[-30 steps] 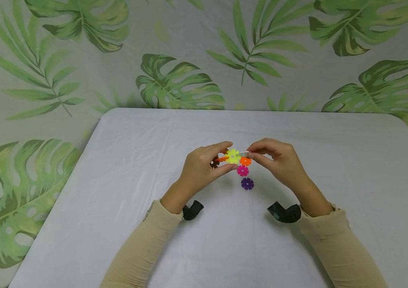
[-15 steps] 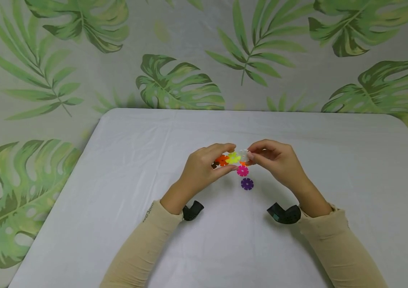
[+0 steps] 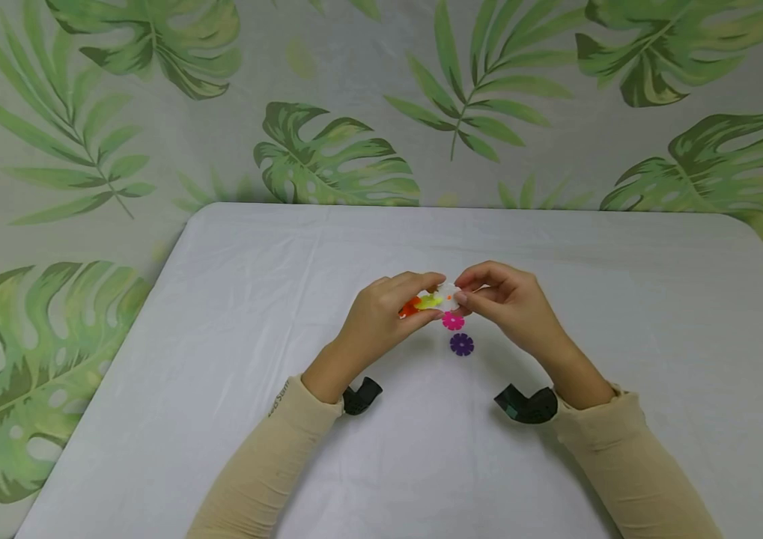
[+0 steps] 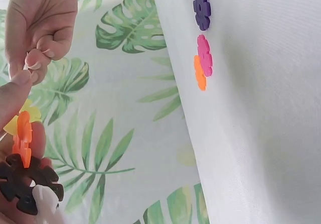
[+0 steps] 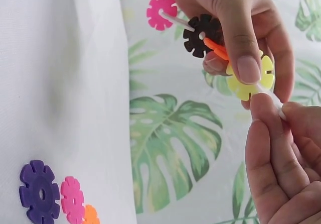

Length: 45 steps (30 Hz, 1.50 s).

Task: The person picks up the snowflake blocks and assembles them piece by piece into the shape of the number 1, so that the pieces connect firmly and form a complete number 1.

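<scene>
My left hand (image 3: 381,305) pinches a chain of slotted plastic snowflake discs above the table, with thumb and fingers about the yellow disc (image 5: 270,69). Joined behind it are an orange disc (image 5: 216,49), seen edge-on, a black disc (image 5: 193,44), a white piece (image 5: 176,20) and a pink disc (image 5: 160,12). My right hand (image 3: 509,299) pinches a white disc (image 3: 446,296) against the yellow one. Fingers hide where these two meet, so I cannot tell how far their slots are engaged.
On the white tabletop (image 3: 273,314) lie a loose purple disc (image 3: 462,345), a pink disc (image 4: 205,54) and an orange disc (image 4: 199,74), in a row below my hands. Black wrist cameras stick out from both sleeves. A leaf-patterned cloth (image 3: 347,60) hangs behind the table.
The white disc has turned from edge-on to face-on and come left against the yellow disc, which now tilts flatter. My right hand has shifted slightly left. The loose discs stay put.
</scene>
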Each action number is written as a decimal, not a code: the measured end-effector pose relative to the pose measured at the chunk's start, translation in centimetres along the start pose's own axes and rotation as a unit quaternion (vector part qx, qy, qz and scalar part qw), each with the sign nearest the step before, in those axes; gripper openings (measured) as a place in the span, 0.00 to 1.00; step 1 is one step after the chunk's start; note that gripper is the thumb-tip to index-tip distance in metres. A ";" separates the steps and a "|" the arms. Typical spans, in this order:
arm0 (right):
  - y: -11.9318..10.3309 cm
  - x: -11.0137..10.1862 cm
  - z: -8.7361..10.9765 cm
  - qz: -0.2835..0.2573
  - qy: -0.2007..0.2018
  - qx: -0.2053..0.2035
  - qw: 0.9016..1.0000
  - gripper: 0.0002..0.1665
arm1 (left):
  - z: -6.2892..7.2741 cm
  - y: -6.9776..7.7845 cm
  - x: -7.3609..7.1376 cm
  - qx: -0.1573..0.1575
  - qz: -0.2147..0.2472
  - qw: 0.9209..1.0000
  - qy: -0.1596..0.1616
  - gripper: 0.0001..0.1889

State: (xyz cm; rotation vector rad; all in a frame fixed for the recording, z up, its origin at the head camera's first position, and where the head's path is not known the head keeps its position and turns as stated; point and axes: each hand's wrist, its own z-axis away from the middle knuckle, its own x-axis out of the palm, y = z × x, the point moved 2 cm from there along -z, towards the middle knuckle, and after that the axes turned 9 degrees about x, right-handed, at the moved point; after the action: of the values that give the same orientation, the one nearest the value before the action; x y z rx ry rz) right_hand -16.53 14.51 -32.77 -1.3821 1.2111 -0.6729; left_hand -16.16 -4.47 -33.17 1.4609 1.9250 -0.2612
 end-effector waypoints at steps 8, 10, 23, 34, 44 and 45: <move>-0.2 0.2 0.0 0.011 -0.007 0.015 1.000 0.09 | 0.1 0.0 0.0 0.002 0.001 1.000 0.002 0.19; -0.3 0.2 0.0 0.015 -0.006 0.017 1.000 0.10 | 0.1 0.0 -0.1 -0.001 0.004 1.000 0.002 0.19; -3.2 -0.5 1.0 0.132 0.019 -0.010 0.991 0.22 | 0.2 -0.5 -0.2 -0.015 0.004 1.000 0.006 0.19; 1.0 -2.7 1.8 0.155 0.009 0.058 0.986 0.27 | 0.2 -0.7 -0.4 -0.019 0.006 1.000 0.013 0.19; 4.6 -2.7 2.6 0.141 -0.050 0.094 0.984 0.29 | 0.2 -0.8 -0.6 -0.022 0.010 1.000 0.018 0.20; 4.9 -2.7 2.7 0.142 -0.055 0.093 0.984 0.29 | 0.2 -0.8 -0.6 -0.023 0.009 1.000 0.018 0.20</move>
State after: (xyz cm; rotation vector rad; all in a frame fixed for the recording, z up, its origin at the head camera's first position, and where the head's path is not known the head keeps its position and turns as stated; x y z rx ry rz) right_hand -16.33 18.65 -37.36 -1.0518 1.1964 -0.4889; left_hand -16.71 -5.31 -33.08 1.4622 1.9326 -0.1830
